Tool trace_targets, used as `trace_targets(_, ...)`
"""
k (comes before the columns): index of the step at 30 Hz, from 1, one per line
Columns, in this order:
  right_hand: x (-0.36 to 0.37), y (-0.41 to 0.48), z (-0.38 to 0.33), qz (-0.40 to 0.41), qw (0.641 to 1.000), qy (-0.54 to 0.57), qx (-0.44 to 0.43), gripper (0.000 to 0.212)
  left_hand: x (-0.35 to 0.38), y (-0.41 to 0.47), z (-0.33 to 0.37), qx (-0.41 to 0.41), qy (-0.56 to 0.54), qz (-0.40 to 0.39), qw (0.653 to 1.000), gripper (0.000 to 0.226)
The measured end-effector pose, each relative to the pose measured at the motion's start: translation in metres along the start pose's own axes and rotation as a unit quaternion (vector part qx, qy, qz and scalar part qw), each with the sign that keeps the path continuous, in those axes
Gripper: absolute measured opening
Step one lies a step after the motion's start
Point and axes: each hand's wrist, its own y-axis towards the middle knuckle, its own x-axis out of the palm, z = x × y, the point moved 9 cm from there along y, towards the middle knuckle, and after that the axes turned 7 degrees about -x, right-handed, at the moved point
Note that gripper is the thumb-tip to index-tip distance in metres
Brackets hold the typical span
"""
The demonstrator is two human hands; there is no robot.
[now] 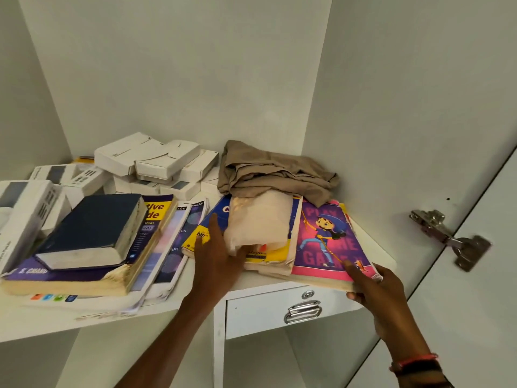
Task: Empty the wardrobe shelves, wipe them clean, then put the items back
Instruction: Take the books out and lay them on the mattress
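On the white wardrobe shelf [42, 320] lies a pink and purple cartoon book [327, 242] at the right. My right hand [375, 287] grips its front corner, thumb on the cover. On top of it sit a blue and yellow book [212, 228], a pale plastic-wrapped bundle [260, 217] and a crumpled beige cloth [274, 169]. My left hand [216, 261] lies flat against the blue and yellow book's front left edge, fingers straight. At the left a dark blue hardback [89, 231] tops a pile of books.
Several white boxes [156, 161] are heaped at the back left of the shelf. A small drawer with a metal handle [303, 310] hangs under the shelf. The open door and its hinge [447, 236] stand at the right.
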Motion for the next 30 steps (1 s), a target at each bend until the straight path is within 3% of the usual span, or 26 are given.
trace_targets(4,-0.002,-0.012,0.019,-0.073,0.993,0.065,0.064,0.043,-0.013,0.002,-0.012,-0.009,-0.048,0.064,0.997,0.083)
trace_targets(8,0.009,-0.029,0.028,-0.191,0.964,0.145,0.112,0.055,-0.017,-0.005,-0.005,0.014,-0.071,0.089,0.993,0.092)
trace_targets(13,0.021,-0.031,0.018,-0.224,0.934,0.241,0.138,0.053,-0.016,-0.033,0.007,0.084,-0.06,0.138,0.985,0.099)
trace_targets(16,0.019,-0.03,0.018,-0.244,0.942,0.192,0.125,0.098,-0.009,-0.06,0.002,0.086,-0.078,0.161,0.98,0.094)
trace_targets(18,0.008,-0.037,0.028,-0.264,0.94,0.174,0.133,0.111,-0.007,-0.084,-0.003,0.074,-0.093,0.177,0.977,0.087)
trace_targets(21,-0.007,-0.047,0.047,-0.276,0.928,0.187,0.164,0.11,-0.012,-0.114,-0.005,0.049,-0.09,0.207,0.973,0.051)
trace_targets(23,-0.01,-0.048,0.048,-0.28,0.922,0.211,0.163,0.091,0.004,-0.117,-0.012,-0.044,-0.16,0.105,0.981,0.035)
trace_targets(25,-0.011,-0.052,0.044,-0.266,0.921,0.237,0.156,0.069,0.039,-0.122,-0.025,-0.177,-0.26,-0.072,0.946,0.035)
trace_targets(27,-0.014,-0.058,0.042,-0.265,0.92,0.249,0.145,0.085,0.056,-0.131,-0.028,-0.22,-0.333,-0.168,0.901,0.039)
trace_targets(28,-0.016,-0.063,0.041,-0.272,0.92,0.246,0.141,0.097,0.056,-0.132,-0.029,-0.226,-0.366,-0.177,0.885,0.04)
trace_targets(30,-0.024,-0.078,0.047,-0.282,0.913,0.254,0.15,0.099,0.058,-0.138,-0.033,-0.238,-0.415,-0.191,0.857,0.041)
